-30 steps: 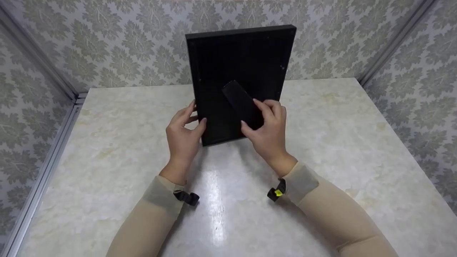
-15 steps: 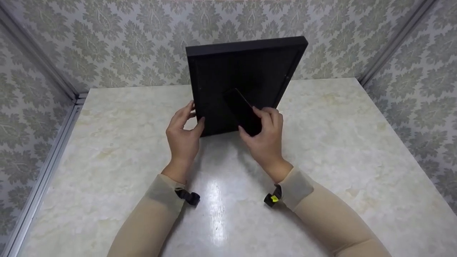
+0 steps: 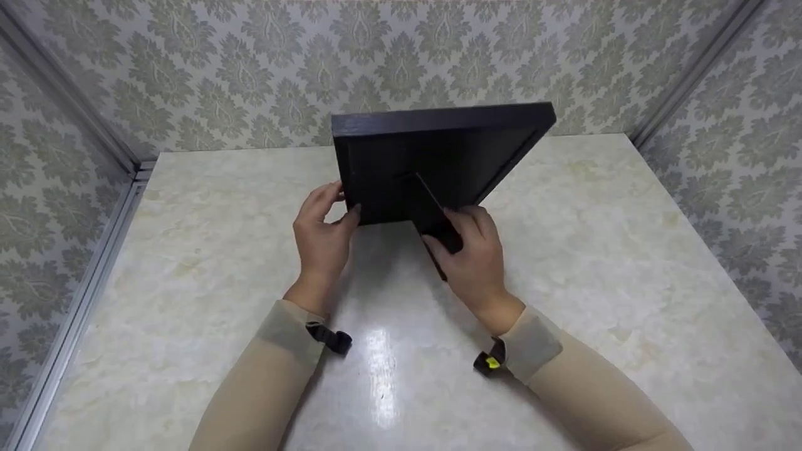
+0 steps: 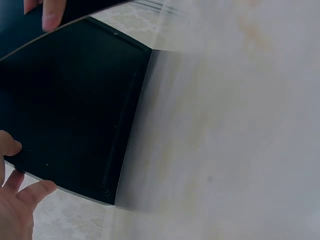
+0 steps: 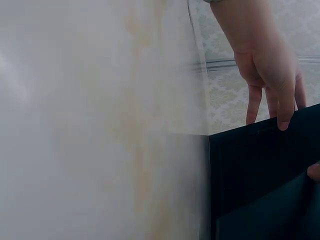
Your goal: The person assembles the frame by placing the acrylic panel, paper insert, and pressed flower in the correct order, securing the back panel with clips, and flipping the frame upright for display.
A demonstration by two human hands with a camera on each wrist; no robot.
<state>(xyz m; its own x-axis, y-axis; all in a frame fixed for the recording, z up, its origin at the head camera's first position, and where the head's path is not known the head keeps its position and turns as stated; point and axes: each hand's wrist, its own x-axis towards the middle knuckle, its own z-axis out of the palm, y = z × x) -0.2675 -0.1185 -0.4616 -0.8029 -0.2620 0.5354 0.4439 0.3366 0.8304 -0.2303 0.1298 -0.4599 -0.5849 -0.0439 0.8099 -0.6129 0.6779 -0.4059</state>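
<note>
A black picture frame stands on its lower edge with its back towards me, its top leaning towards me. From the middle of that back an easel stand swings out and slants down to the right. My left hand pinches the frame's left edge low down, thumb on the back; the right wrist view shows the left fingers beyond the edge. My right hand grips the stand by its sides, between thumb and fingers. The frame's front is hidden.
A pale marbled table lies under the frame, with a bright glare patch in front. Patterned wallpaper covers the back and side walls, with a metal rail along the left.
The frame's top has tipped towards me and down, and its lower edge sits farther back. The stand has opened away from the back, with the right hand on it. The left hand stays put.
</note>
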